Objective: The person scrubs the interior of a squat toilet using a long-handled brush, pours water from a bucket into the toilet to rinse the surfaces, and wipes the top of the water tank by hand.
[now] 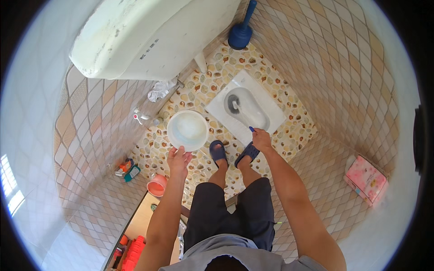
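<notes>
My right hand (261,139) is closed around the blue handle (251,129) of a brush, above the front end of a white squat toilet (277,116). A white brush head (235,105) shows in the bowl, near the dark drain end. The shaft between is hard to make out. To the left, a round white bucket (187,130) holds pale, cloudy liquid. My left hand (178,162) is at its near rim, with thumb and fingers slightly bent. Whether they grip the rim or only overlap it in view cannot be made out.
A blue plunger (241,35) stands in the far corner. A large whitish tank (149,40) juts out at upper left, above a wall tap (140,116). Bottles (131,173) and a red basin (157,185) are at left; a pink tissue pack (367,180) is on the right wall.
</notes>
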`<move>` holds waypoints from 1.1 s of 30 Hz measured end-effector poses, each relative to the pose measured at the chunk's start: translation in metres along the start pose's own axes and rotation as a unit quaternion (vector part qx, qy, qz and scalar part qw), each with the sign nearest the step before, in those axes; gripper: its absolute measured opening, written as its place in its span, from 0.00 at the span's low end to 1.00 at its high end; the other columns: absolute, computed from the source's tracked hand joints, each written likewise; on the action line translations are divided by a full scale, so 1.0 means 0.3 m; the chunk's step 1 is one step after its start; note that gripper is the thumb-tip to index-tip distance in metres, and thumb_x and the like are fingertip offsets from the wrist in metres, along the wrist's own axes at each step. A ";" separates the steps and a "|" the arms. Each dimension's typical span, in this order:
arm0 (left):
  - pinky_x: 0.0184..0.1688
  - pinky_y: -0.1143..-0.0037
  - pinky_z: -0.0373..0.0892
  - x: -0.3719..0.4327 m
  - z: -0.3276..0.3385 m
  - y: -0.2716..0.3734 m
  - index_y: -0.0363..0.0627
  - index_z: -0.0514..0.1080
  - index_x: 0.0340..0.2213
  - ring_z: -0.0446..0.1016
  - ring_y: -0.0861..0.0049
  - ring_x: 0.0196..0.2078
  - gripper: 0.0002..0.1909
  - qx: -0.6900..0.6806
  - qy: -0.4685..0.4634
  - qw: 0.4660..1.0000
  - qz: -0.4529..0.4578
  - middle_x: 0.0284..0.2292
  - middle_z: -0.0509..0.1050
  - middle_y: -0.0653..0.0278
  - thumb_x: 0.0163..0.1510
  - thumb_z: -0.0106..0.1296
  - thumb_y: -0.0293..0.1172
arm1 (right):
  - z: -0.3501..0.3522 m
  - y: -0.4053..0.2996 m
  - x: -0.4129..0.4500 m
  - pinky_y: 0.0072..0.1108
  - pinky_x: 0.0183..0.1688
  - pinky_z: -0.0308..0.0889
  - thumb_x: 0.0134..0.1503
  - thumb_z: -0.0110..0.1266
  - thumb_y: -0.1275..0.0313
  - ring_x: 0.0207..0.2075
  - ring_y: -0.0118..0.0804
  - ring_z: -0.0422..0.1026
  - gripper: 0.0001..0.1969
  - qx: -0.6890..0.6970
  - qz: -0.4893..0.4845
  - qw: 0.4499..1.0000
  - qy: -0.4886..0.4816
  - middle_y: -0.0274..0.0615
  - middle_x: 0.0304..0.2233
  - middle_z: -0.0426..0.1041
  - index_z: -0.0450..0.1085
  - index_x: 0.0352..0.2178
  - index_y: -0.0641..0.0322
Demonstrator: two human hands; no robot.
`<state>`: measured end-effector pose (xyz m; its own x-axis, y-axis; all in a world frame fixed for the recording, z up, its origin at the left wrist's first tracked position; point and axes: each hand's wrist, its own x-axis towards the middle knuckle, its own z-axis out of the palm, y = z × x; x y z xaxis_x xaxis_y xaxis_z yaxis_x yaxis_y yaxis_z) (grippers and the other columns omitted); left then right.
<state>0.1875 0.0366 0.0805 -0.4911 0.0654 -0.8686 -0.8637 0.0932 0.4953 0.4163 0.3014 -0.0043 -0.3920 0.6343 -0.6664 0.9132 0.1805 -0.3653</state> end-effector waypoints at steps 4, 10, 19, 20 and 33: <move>0.43 0.69 0.71 -0.018 -0.010 0.009 0.48 0.62 0.45 0.74 0.66 0.41 0.17 0.011 0.011 1.000 0.001 0.40 0.73 0.60 0.57 0.53 0.32 | 0.023 0.006 0.039 0.37 0.50 0.66 0.56 0.44 0.67 0.43 0.55 0.72 0.17 -0.006 0.000 1.000 0.004 0.57 0.40 0.74 0.74 0.40 0.66; 0.37 0.74 0.73 -0.033 -0.017 0.004 0.46 0.63 0.44 0.76 0.72 0.34 0.16 0.007 0.030 1.000 0.004 0.36 0.74 0.63 0.56 0.55 0.31 | -0.009 -0.019 0.176 0.37 0.47 0.68 0.54 0.46 0.71 0.44 0.55 0.73 0.15 -0.083 -0.012 0.995 -0.057 0.55 0.41 0.74 0.73 0.37 0.73; 0.42 0.72 0.70 0.008 0.099 -0.069 0.47 0.62 0.44 0.73 0.68 0.41 0.13 0.039 0.043 0.998 -0.013 0.41 0.71 0.63 0.59 0.50 0.31 | -0.151 0.083 0.553 0.33 0.23 0.68 0.52 0.46 0.65 0.14 0.43 0.72 0.14 0.163 0.109 0.980 0.017 0.49 0.15 0.72 0.74 0.22 0.65; 0.42 0.72 0.70 0.024 0.113 -0.069 0.47 0.62 0.44 0.73 0.68 0.41 0.13 0.045 0.043 0.998 -0.015 0.41 0.71 0.63 0.59 0.50 0.31 | -0.237 0.021 0.671 0.33 0.21 0.66 0.51 0.49 0.69 0.13 0.42 0.71 0.11 0.258 0.097 0.961 -0.009 0.49 0.14 0.71 0.73 0.19 0.63; 0.35 0.75 0.72 0.094 0.216 -0.130 0.49 0.65 0.41 0.74 0.74 0.36 0.08 0.045 0.096 0.994 -0.034 0.37 0.73 0.65 0.59 0.48 0.30 | -0.585 -0.169 1.411 0.24 0.21 0.72 0.61 0.39 0.75 0.25 0.40 0.71 0.10 0.741 0.169 0.646 -0.076 0.56 0.29 0.69 0.59 0.39 0.75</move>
<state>0.2147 0.0991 0.0375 -0.4517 -0.1345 -0.8820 -0.8864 0.1800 0.4265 0.2235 0.6926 -0.1537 -0.3071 0.3476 -0.8859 -0.1147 -0.9377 -0.3281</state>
